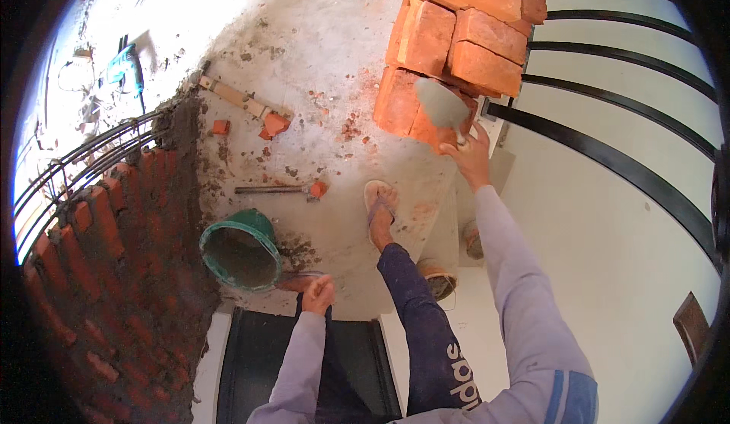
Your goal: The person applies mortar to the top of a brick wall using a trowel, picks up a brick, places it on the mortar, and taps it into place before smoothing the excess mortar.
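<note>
My right hand (471, 155) reaches out to the near end of a stack of orange-red bricks (473, 34). It grips a trowel (442, 106), whose grey blade points up and left over the bricks; the fingers hide its handle. Whether the hand also touches a brick, I cannot tell. My left hand (318, 295) hangs low in front of my leg with its fingers curled in, and nothing shows in it. Just left of that hand stands a green bucket (262, 228) with grey mortar (242, 258) inside.
A mortar-smeared brick wall (125, 272) with steel rods (91, 173) stands at left. On the floor lie a wooden piece (232, 98), a bar (268, 190) and brick fragments (275, 124). A blue power drill (125, 66) lies far left. Black railings (608, 135) line the right.
</note>
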`<state>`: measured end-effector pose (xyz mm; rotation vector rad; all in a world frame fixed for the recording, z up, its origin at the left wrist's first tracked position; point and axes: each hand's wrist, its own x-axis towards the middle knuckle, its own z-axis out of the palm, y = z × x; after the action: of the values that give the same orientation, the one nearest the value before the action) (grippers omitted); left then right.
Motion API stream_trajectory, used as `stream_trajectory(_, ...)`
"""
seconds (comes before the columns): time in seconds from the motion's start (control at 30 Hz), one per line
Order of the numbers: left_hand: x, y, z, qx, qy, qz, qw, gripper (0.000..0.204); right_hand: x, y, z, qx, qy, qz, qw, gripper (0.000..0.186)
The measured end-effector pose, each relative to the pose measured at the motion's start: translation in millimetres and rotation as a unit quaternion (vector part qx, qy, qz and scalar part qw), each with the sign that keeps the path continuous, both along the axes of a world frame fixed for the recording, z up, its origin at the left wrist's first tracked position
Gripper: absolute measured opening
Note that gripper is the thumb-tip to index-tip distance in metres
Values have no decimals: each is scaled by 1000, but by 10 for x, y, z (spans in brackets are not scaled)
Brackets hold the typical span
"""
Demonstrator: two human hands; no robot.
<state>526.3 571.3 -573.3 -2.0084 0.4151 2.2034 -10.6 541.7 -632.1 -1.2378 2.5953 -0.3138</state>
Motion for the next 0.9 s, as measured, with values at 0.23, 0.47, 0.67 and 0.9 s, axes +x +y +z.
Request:
stream_trajectory(0.23,-559,-301,16,-26,48,120,991,55,335,-442,-136,11,56,-92,994,45)
stream_trajectory(0.47,-1527,-922,1118,-41,213,173,961,58,567,82,1420,-78,-705,-392,585,61)
stream_trajectory(0.67,-1124,-1253,3188,-180,230,229,928,72,1779,-636,3658,-5,-816,-104,569,77)
stream_trajectory(0.9,-308,-1195,4878,-354,313,326,819,92,2853,-1316,5804,91,-808,181,553,91)
